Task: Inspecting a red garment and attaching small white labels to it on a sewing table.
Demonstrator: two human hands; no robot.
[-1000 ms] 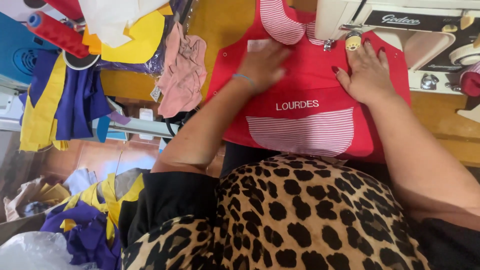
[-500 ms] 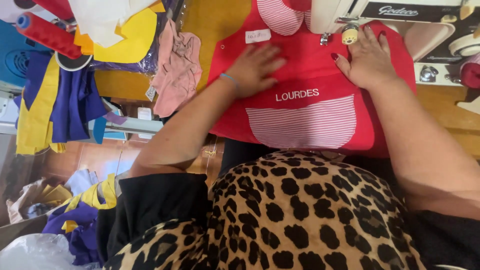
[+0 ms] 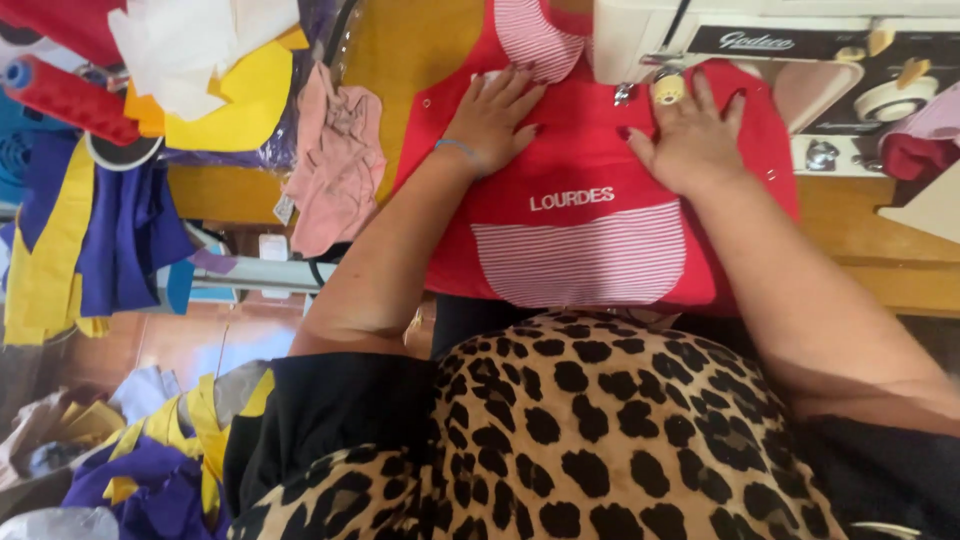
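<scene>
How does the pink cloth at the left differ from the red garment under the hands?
The pink cloth is pale, plain and crumpled, hanging over the table edge untouched. The red garment is bright, has striped panels and white lettering, and lies spread flat beneath the left hand and right hand by the sewing machine. Both are fabric pieces on the same wooden table.

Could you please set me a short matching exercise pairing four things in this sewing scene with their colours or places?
Things:
1. left hand
2. right hand
3. pink cloth
4. striped pocket

Descriptions:
A. hangs over the wooden table's edge, left of the red garment
B. flat on the red garment, just below the sewing machine
C. red and white, near the garment's lower edge
D. flat on the red garment, with a thin bracelet at the wrist

Pairs: 1-D, 2-B, 3-A, 4-C
</scene>
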